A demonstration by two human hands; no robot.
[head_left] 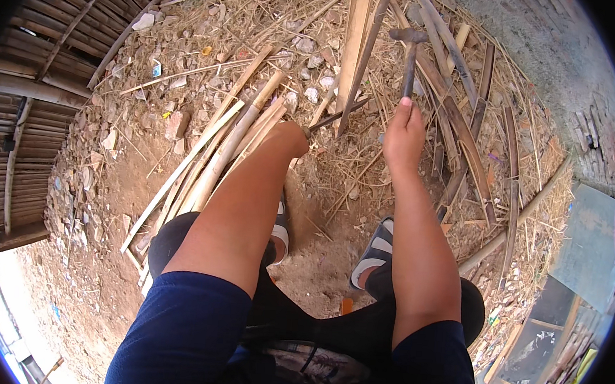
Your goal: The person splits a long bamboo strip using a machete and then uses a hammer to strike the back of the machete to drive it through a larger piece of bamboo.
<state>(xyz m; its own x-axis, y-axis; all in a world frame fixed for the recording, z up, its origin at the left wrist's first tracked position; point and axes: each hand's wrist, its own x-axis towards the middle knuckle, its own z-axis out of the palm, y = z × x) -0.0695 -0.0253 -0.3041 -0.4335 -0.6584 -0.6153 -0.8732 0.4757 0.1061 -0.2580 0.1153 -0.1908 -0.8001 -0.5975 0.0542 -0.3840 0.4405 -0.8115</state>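
Observation:
My right hand is closed round the handle of a hammer, whose dark head points away from me. My left hand is closed on what looks like a knife; its handle is mostly hidden in the fist. The dark narrow blade reaches right, crossing near the close end of a split bamboo length. Whether blade and bamboo touch, I cannot tell. Under and beside my left forearm lies a bundle of split bamboo strips.
Dark bamboo pieces lie scattered at the right. Straw, stones and dirt cover the ground round my sandals. A slatted bamboo wall stands at the left, a grey wall at the right. A long pole lies near the right wall.

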